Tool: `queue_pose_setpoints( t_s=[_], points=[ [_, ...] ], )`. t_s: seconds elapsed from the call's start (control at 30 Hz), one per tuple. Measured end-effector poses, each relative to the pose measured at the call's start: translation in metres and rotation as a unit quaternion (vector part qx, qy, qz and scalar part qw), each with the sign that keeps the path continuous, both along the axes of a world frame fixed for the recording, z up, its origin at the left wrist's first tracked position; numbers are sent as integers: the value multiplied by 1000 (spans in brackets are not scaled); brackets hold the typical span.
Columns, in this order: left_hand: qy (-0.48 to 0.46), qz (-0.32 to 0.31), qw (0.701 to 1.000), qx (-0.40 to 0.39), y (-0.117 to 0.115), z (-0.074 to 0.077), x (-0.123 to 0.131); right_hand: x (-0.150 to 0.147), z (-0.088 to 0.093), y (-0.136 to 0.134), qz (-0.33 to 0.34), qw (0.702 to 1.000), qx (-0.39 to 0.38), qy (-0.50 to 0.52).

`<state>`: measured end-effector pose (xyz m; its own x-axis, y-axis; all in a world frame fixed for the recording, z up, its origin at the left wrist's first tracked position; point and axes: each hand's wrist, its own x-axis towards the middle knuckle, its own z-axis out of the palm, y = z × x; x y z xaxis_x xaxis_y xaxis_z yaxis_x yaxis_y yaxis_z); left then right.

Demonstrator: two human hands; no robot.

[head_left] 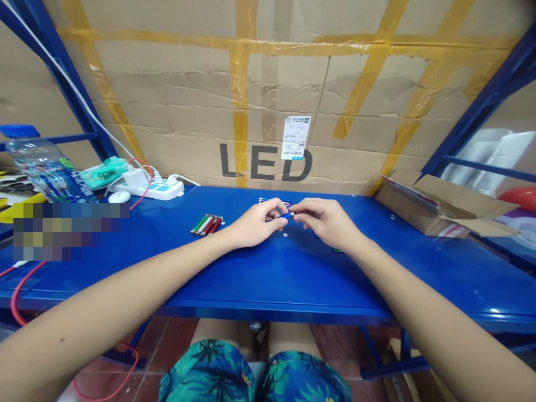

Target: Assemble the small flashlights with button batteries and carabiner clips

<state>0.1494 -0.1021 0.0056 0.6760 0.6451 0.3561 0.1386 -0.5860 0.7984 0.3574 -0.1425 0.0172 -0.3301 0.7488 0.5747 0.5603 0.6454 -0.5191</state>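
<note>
A slim blue tube (286,215) with a silvery end is held between both hands above the blue table (268,279). My left hand (256,224) is closed round its body, thumb and fingers pinching it. The fingertips of my right hand (329,219) close on its silvery right end. To the left of my left hand lies a row of similar tubes (207,224) in green, silver and red. Behind the hands, more blue and purple tubes (274,201) lie partly hidden. A small green item (337,250) peeks out under my right wrist, mostly covered.
At the left stand a water bottle (46,162) and a white power strip (161,188) with plugs and a red cable (19,296). An opened cardboard box (422,215) sits at the right. A large taped carton (188,100) rises behind the table.
</note>
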Motion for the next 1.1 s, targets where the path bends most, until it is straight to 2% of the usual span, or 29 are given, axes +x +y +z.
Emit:
queue_pose_setpoints(
  t_s=[0.3,0.57,0.67,0.8,0.97,1.03,1.1],
  points=[
    [18,52,998,38,2,1,0,0,-1,-2,-18,998,-50,31],
    [68,48,992,95,-3,8,-1,-4,0,-4,-9,999,-19,27],
    [85,66,991,76,-7,12,0,-4,-2,-3,-2,999,-29,46],
    [85,56,992,68,-10,14,2,-3,-4,-2,-5,996,-51,69],
    [73,41,995,61,-8,12,1,-3,-2,-4,-26,999,-20,38],
    [63,20,997,30,-6,10,0,-3,0,-5,-28,999,-4,20],
    [50,-2,998,-38,-4,8,0,-2,1,-6,-25,1000,-2,11]
  ],
)
